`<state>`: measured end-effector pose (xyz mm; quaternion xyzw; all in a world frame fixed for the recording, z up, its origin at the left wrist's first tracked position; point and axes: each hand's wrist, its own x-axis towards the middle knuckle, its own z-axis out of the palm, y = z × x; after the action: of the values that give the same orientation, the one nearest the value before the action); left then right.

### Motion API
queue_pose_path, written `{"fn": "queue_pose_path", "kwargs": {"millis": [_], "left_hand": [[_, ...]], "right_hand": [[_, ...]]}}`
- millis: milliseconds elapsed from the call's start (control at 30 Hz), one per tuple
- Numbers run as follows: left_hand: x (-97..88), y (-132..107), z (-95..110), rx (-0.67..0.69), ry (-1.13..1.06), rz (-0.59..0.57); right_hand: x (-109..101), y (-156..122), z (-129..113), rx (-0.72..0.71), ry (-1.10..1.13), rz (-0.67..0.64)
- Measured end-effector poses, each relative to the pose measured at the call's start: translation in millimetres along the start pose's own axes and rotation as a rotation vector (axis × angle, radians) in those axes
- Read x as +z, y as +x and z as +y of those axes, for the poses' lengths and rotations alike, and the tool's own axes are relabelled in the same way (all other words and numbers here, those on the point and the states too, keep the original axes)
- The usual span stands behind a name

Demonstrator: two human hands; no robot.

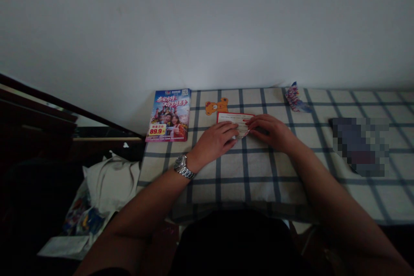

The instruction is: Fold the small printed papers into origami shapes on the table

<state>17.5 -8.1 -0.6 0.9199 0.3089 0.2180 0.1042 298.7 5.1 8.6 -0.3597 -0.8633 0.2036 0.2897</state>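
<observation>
A small printed leaflet [234, 117], white with a red border, lies on the checked cloth in front of me. My left hand [221, 139], wearing a silver watch [184, 166], presses the lower part of it with fingers held together. From the other side my right hand [270, 131] grips its right edge between thumb and fingers. The lower right part of the leaflet is bent up or folded; my fingers partly hide it. Just above its top left corner is a flat orange bear figure [216, 106].
A stack of colourful flyers [168, 116] sits at the cloth's left end. A crumpled printed paper [296, 99] leans near the wall, and a blurred dark object [360, 146] lies at right. White bags [111, 181] are below, left of the cloth-covered table [258, 181].
</observation>
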Motion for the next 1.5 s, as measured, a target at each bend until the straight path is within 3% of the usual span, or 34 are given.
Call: {"fn": "queue_pose_path", "kwargs": {"millis": [700, 1133, 1367, 1500], "left_hand": [[-4.0, -0.8, 1.0, 0.035, -0.135, -0.015], [-6.0, -2.9, 3.1, 0.125, -0.022, -0.051], [-5.2, -2.4, 3.8, 0.091, -0.028, -0.071], [-6.4, -2.5, 3.5, 0.080, -0.048, -0.082]], "right_hand": [[20.1, 11.4, 2.0, 0.131, -0.179, 0.133], [23.2, 14.0, 5.7, 0.103, -0.255, 0.129], [24.4, 13.1, 6.1, 0.108, -0.292, 0.125], [17.9, 11.3, -1.7, 0.037, -0.237, 0.133]]}}
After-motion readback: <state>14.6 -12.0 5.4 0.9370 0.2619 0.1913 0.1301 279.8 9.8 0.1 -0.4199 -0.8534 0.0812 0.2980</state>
